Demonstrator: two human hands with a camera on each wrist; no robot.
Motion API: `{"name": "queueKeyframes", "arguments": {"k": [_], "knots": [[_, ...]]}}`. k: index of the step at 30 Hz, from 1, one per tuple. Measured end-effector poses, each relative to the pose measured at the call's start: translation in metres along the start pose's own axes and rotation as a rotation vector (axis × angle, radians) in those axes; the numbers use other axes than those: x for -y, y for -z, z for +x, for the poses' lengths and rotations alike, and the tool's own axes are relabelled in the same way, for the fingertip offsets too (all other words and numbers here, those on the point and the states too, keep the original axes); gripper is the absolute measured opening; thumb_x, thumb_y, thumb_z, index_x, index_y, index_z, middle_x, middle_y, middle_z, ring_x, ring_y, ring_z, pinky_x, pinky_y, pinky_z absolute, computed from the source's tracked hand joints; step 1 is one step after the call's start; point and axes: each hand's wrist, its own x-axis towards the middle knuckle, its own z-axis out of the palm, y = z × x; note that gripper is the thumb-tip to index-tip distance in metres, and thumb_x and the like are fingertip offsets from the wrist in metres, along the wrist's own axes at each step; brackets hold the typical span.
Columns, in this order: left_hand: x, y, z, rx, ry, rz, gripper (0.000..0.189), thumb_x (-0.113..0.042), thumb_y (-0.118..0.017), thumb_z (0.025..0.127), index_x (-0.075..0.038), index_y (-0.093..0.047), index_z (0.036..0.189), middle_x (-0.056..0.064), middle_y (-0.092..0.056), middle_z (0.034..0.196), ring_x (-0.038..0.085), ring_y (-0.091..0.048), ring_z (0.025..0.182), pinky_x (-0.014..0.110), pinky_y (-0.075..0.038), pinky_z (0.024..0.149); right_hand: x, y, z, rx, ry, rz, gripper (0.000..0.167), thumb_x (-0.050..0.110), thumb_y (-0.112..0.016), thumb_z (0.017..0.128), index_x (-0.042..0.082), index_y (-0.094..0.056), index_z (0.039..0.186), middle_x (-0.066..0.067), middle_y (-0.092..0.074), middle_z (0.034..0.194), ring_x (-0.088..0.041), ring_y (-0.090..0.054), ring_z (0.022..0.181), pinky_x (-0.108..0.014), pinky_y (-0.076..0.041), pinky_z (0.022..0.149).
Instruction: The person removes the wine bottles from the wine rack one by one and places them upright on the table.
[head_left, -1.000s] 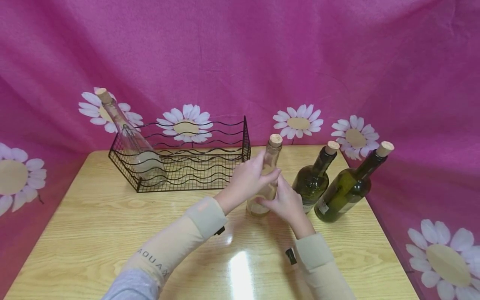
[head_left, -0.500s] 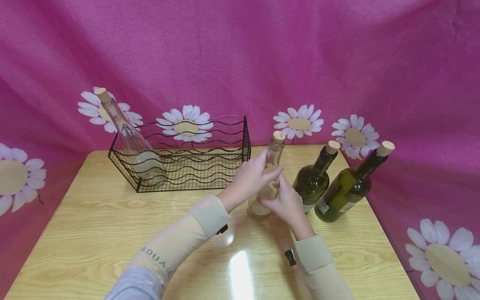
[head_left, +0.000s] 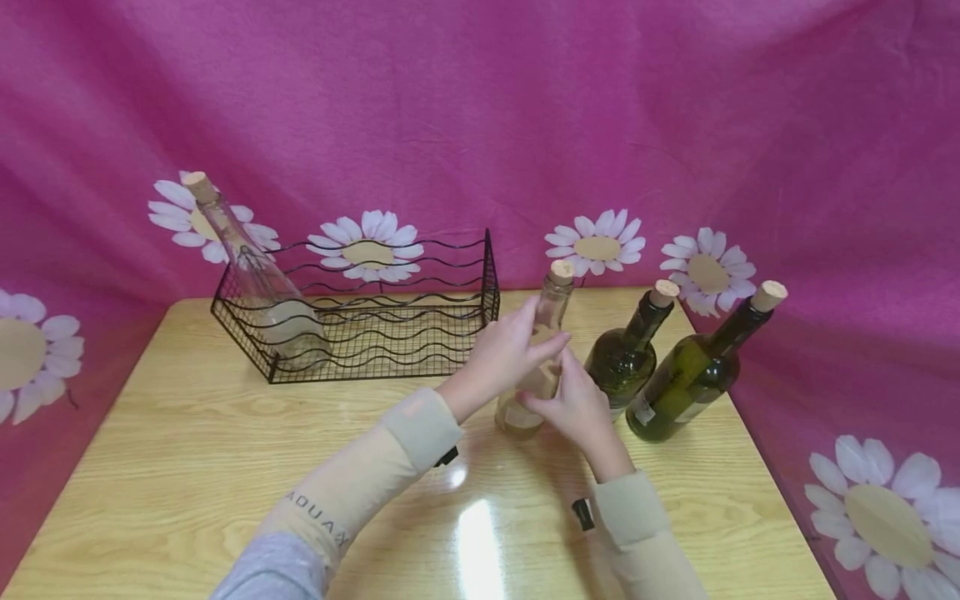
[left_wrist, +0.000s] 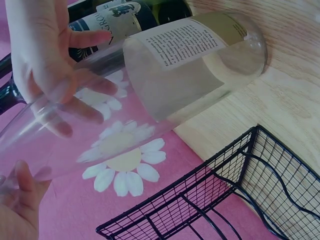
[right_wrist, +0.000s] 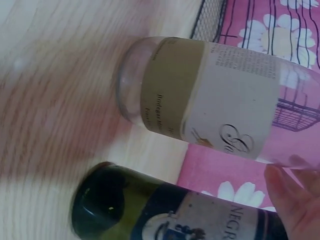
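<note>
A clear glass bottle [head_left: 552,315] with a cork stands nearly upright between both hands, right of the wire rack. My left hand [head_left: 501,354] grips it at the upper body below the neck. Lower down on the right side, my right hand [head_left: 579,404] holds it with thumb and fingers around the glass. In the left wrist view the bottle's printed back label [left_wrist: 177,42] shows; the right wrist view has its beige and white front label [right_wrist: 215,95]. Whether its base touches the table cannot be told.
A black wire rack [head_left: 405,342] with wavy bars lies to the left, a corked clear bottle [head_left: 281,304] leaning in its left end. Two corked green bottles [head_left: 622,362] stand right of the hands. A pink flowered cloth [head_left: 480,125] hangs behind the wooden table [head_left: 225,467].
The held bottle's corked top has shifted slightly to the right and away, both hands staying on it. The head view has moved a little; the rack and green bottles stay in place.
</note>
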Motion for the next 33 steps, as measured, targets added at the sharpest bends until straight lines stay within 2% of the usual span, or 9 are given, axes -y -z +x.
{"name": "queueKeyframes", "arguments": {"k": [4, 9, 13, 17, 20, 23, 27, 33], "knots": [[0.0, 0.001, 0.0, 0.011, 0.005, 0.007, 0.039, -0.042, -0.052, 0.088, -0.009, -0.048, 0.108, 0.005, -0.063, 0.102, 0.019, -0.062, 0.084, 0.024, -0.047, 0.061, 0.005, 0.005, -0.002, -0.027, 0.001, -0.018, 0.08, 0.041, -0.071, 0.071, 0.012, -0.031, 0.134, -0.016, -0.051, 0.12, -0.033, -0.053, 0.103, -0.052, -0.044, 0.075], [0.001, 0.003, 0.0, 0.025, 0.031, 0.021, 0.04, -0.044, -0.051, 0.087, -0.01, -0.048, 0.108, 0.004, -0.063, 0.102, 0.017, -0.061, 0.086, 0.024, -0.047, 0.059, 0.012, 0.01, -0.005, -0.127, 0.017, -0.006, 0.071, 0.039, -0.067, 0.075, 0.008, -0.035, 0.131, -0.014, -0.05, 0.123, -0.029, -0.057, 0.098, -0.051, -0.045, 0.072], [0.002, 0.004, -0.001, 0.026, 0.043, 0.037, 0.042, -0.047, -0.052, 0.086, -0.011, -0.048, 0.109, 0.003, -0.063, 0.1, 0.015, -0.06, 0.083, 0.023, -0.046, 0.056, 0.02, 0.013, -0.007, -0.319, 0.083, 0.031, 0.063, 0.033, -0.065, 0.077, 0.004, -0.041, 0.127, -0.012, -0.055, 0.117, -0.026, -0.06, 0.09, -0.042, -0.047, 0.063], [0.003, 0.004, -0.002, 0.011, 0.034, 0.057, 0.044, -0.048, -0.052, 0.085, -0.011, -0.047, 0.109, 0.002, -0.063, 0.099, 0.013, -0.059, 0.071, 0.021, -0.042, 0.048, 0.026, 0.015, -0.007, -0.549, 0.223, 0.067, 0.051, 0.027, -0.063, 0.076, -0.001, -0.049, 0.116, -0.011, -0.061, 0.103, -0.023, -0.061, 0.075, -0.031, -0.042, 0.05], [0.004, 0.005, -0.003, 0.007, 0.029, 0.065, 0.046, -0.049, -0.051, 0.085, -0.011, -0.046, 0.112, 0.0, -0.063, 0.102, 0.013, -0.06, 0.074, 0.019, -0.041, 0.048, 0.031, 0.017, -0.006, -0.655, 0.32, 0.088, 0.045, 0.026, -0.061, 0.076, -0.003, -0.052, 0.11, -0.011, -0.061, 0.098, -0.022, -0.06, 0.07, -0.029, -0.04, 0.047], [0.006, 0.006, -0.004, 0.011, 0.03, 0.064, 0.048, -0.049, -0.051, 0.086, -0.012, -0.045, 0.116, -0.002, -0.062, 0.107, 0.013, -0.061, 0.08, 0.019, -0.043, 0.052, 0.037, 0.019, -0.006, -0.698, 0.369, 0.123, 0.04, 0.026, -0.059, 0.078, -0.003, -0.054, 0.106, -0.01, -0.061, 0.095, -0.022, -0.06, 0.071, -0.031, -0.042, 0.046], [0.008, 0.007, -0.004, 0.008, 0.017, 0.052, 0.048, -0.045, -0.053, 0.086, -0.012, -0.044, 0.119, 0.002, -0.062, 0.108, 0.015, -0.061, 0.086, 0.023, -0.047, 0.059, 0.045, 0.02, -0.007, -0.709, 0.381, 0.153, 0.037, 0.026, -0.057, 0.079, -0.002, -0.055, 0.103, -0.011, -0.06, 0.094, -0.024, -0.059, 0.074, -0.033, -0.045, 0.048], [0.011, 0.007, -0.005, 0.012, -0.008, 0.03, 0.047, -0.042, -0.055, 0.086, -0.012, -0.045, 0.12, 0.004, -0.061, 0.107, 0.016, -0.06, 0.092, 0.027, -0.049, 0.067, 0.047, 0.019, -0.007, -0.732, 0.375, 0.179, 0.031, 0.018, -0.058, 0.077, -0.002, -0.057, 0.101, -0.011, -0.061, 0.092, -0.023, -0.059, 0.072, -0.025, -0.044, 0.051]]}}
